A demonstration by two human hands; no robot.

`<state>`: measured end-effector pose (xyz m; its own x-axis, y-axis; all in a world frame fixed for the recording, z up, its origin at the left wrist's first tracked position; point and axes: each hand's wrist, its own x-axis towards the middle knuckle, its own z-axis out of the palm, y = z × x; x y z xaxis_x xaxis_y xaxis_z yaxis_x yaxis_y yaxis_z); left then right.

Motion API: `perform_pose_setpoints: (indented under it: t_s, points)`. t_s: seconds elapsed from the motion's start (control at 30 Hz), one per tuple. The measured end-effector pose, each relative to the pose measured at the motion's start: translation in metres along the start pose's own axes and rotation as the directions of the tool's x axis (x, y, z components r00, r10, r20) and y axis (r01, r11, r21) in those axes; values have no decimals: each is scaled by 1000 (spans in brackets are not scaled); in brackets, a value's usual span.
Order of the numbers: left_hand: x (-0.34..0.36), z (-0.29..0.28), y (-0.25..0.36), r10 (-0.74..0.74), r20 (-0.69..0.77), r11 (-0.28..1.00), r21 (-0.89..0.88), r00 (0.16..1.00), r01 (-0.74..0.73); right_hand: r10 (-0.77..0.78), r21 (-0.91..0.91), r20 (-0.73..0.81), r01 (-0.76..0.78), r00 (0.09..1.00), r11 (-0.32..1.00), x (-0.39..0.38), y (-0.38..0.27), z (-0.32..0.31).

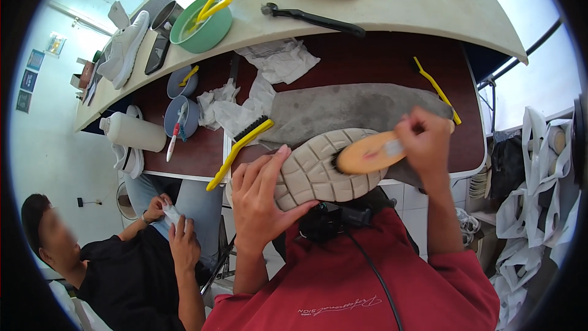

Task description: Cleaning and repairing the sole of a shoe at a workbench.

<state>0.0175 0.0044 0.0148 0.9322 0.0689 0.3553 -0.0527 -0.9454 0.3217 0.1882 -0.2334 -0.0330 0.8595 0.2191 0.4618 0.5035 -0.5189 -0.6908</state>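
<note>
Shoe (306,175), sole up, between left grip (260,199) and right grip (425,141). The left grip clasps its left end, fingers over the far edge, thumb along the near edge. The right grip is closed on the handle of a wooden brush (370,156), dark bristles down on the sole. Grey cloth (349,104) on table (380,55), just beyond both. Yellow brush (236,156), black bristles, just left of the left grip; slim yellow brush (436,87) just beyond the right grip. Crumpled paper (254,107) beyond the left grip; blue cups (192,124) and white bottle (138,133) farther left. Green bowl (211,38) well beyond the left grip. Co-worker (131,270) left of the left grip, hands on something white, too small to tell.
</note>
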Motion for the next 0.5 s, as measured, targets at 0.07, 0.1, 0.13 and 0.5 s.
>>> perform_pose_setpoints:
  t_s: [0.07, 0.1, 0.13, 0.5]
  points:
    - [1, 2, 0, 9, -23, 1000, -24, 1000, -10, 269, -12, 107, -269, 957, 963, 10, 16, -10]
    - [3, 1, 1, 16, -7, 1000, -19, 1000, -16, 265, -18, 101, -264, 959, 964, 12, 9, -8]
    - [4, 1, 0, 19, 10, 1000, -12, 1000, -19, 229, -29, 75, -228, 970, 973, 10, -8, 1]
    - [-1, 0, -7, 17, -12, 998, -62, 1000, -17, 283, -234, 143, -246, 948, 941, 38, 1, -6]
